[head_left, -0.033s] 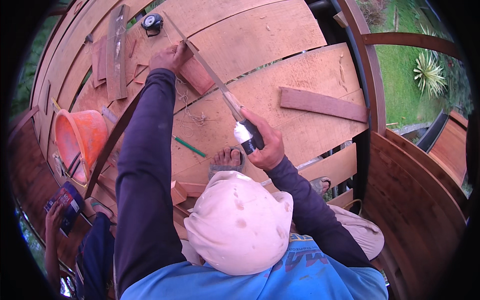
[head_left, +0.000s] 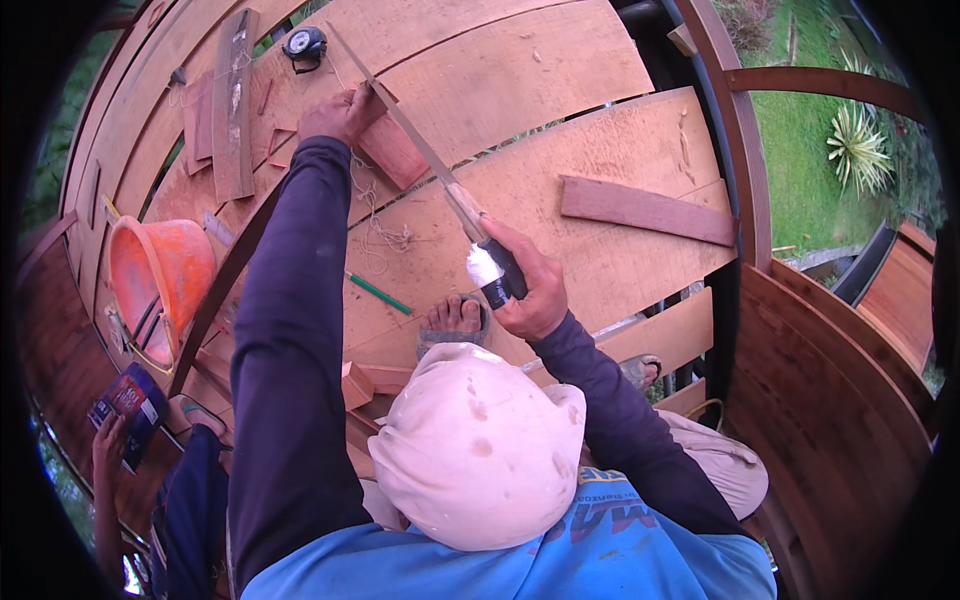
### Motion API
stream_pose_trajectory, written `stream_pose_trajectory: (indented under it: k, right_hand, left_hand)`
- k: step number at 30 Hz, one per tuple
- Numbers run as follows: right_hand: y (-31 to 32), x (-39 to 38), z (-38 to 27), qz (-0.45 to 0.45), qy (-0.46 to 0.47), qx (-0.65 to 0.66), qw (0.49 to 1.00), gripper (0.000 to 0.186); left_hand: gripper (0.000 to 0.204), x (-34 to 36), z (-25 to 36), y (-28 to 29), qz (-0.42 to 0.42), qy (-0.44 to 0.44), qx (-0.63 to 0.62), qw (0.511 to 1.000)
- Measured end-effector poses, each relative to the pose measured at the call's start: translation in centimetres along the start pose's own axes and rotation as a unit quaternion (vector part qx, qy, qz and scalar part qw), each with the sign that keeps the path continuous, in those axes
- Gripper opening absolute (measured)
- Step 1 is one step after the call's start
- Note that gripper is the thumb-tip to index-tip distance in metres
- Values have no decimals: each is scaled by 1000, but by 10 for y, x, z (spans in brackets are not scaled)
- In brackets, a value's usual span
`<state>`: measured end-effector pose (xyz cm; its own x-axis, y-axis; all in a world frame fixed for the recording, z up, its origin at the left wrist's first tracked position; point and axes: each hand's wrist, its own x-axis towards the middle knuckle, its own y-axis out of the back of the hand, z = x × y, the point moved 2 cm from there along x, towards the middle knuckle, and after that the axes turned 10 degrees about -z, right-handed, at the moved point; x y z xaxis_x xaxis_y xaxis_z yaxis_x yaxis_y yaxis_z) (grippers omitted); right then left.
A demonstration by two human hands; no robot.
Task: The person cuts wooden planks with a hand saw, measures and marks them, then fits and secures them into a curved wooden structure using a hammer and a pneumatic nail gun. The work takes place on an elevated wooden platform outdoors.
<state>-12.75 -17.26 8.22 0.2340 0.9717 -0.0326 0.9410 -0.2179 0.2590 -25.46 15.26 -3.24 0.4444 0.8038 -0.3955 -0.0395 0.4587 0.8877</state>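
Two hands lie before us on the pale planks [head_left: 510, 85], both at the ends of dark sleeves. We see the right hand [head_left: 537, 285] closed firmly around the taped handle [head_left: 489, 266] of a long, thin blade [head_left: 415, 137]. The blade slants up and to the left, its far end beyond the left hand [head_left: 340, 117]. That left hand rests on the upper end of a small reddish board [head_left: 396, 158], its fingers curled; we cannot tell whether they close around the wood. In our view the blade overlaps the board's right edge, and we cannot tell whether the two touch.

Just below the left hand we find loose string [head_left: 388, 238], and farther down a green pencil [head_left: 379, 293] near a sandalled foot [head_left: 456, 316]. To the right lies a dark red plank [head_left: 645, 210], well apart from both hands. Above the left hand we note a black round device [head_left: 303, 46] with a pale face; left of that stands out a weathered strip [head_left: 234, 110], lying beside thinner reddish pieces [head_left: 198, 122].

At the left an orange bucket [head_left: 182, 262] leans, with dark rods [head_left: 147, 322] inside. Below it we see a co-worker's hand [head_left: 108, 440] holding a dark packet [head_left: 138, 408]. Beyond the planks, at upper right, we see lawn [head_left: 800, 185] and a spiky plant [head_left: 857, 150].
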Motion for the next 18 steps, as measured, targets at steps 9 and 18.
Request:
stream_pose_trajectory:
  k: [9, 18]
  right_hand:
    - [2, 8, 0, 5, -24, 12, 1000, 52]
    - [-3, 12, 6, 4, -25, 15, 1000, 54]
  left_hand:
    - [60, -2, 10, 12, -5, -13, 11, 1000]
    - [52, -2, 7, 10, 28, -30, 26, 999]
